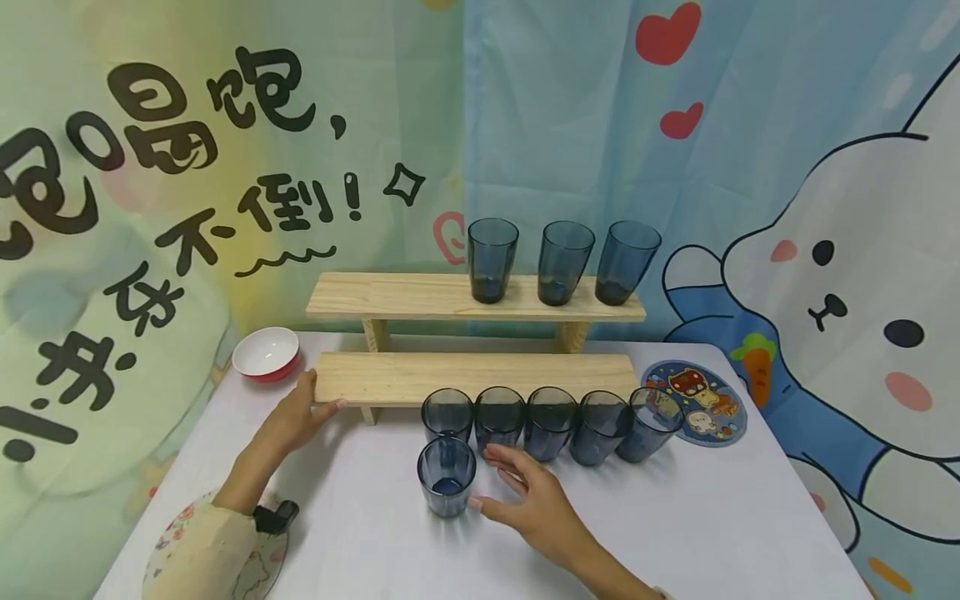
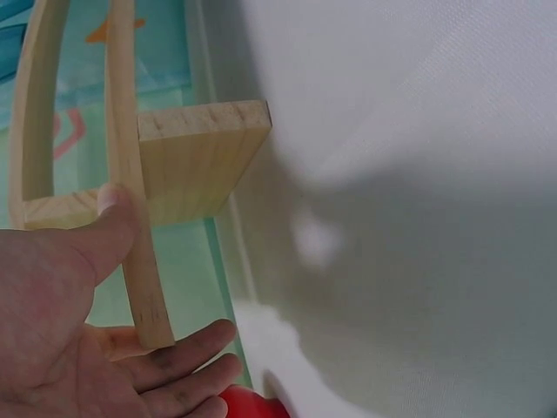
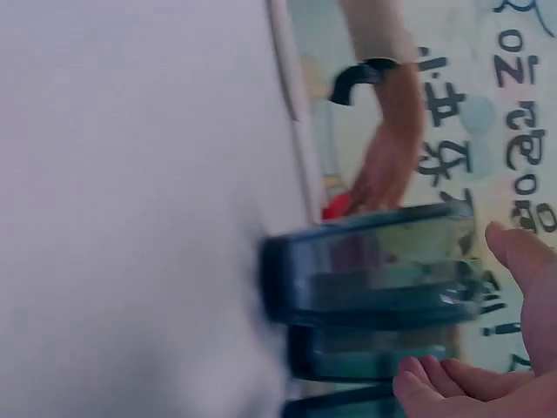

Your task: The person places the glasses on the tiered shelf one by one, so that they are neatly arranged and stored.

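Observation:
At the left end of the lower shelf of a wooden rack [image 1: 472,379], my left hand [image 1: 288,425] holds the board. The left wrist view has its thumb on the rack [image 2: 130,174], the other fingers of the hand [image 2: 96,322] extending past the board's end. A blue-tinted glass [image 1: 446,483] stands upright in front of a row of several similar glasses [image 1: 551,425]. Beside its right side is my right hand [image 1: 543,508], fingers parted and holding nothing. The right wrist view shows this hand [image 3: 513,374] near the glass [image 3: 374,274]; contact cannot be told.
Three glasses [image 1: 566,262] stand on the right half of the upper shelf [image 1: 390,296]. A red and white bowl [image 1: 266,354] sits at the back left. A round patterned mat [image 1: 723,417] lies at the right, another [image 1: 262,567] under the left sleeve. A printed curtain [image 1: 547,108] hangs behind.

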A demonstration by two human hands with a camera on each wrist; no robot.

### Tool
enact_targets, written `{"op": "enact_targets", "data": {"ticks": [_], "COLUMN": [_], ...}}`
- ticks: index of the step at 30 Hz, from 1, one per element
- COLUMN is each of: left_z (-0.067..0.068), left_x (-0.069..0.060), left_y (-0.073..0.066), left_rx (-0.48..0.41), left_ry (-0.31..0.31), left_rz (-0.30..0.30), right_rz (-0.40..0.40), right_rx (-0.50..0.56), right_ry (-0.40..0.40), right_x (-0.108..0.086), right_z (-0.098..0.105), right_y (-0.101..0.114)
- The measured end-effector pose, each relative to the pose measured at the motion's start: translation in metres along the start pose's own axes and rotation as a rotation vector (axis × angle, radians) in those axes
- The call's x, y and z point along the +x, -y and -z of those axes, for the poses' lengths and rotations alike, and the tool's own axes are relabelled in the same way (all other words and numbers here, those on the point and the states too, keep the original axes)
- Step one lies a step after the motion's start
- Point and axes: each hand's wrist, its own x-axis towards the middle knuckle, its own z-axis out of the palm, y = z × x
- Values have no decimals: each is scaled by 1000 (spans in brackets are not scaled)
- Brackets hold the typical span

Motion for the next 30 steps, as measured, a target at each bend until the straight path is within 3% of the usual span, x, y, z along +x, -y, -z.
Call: {"op": "enact_targets", "data": {"ticks": [7, 13, 30], "left_z": [2, 0, -1], "left_x": [0, 1, 2], "left_y": [0, 0, 1], "left_rx": [-2, -1, 16], "left_ry": [-12, -3, -6], "left_rz": [-13, -6, 6], "right_rz": [62, 115, 170], "right_rx": [-69, -55, -73], "right_ry": [-8, -16, -27], "right_x": [9, 17, 24], "right_z": [-18, -27, -39], "right_y": [-22, -38, -42]}}
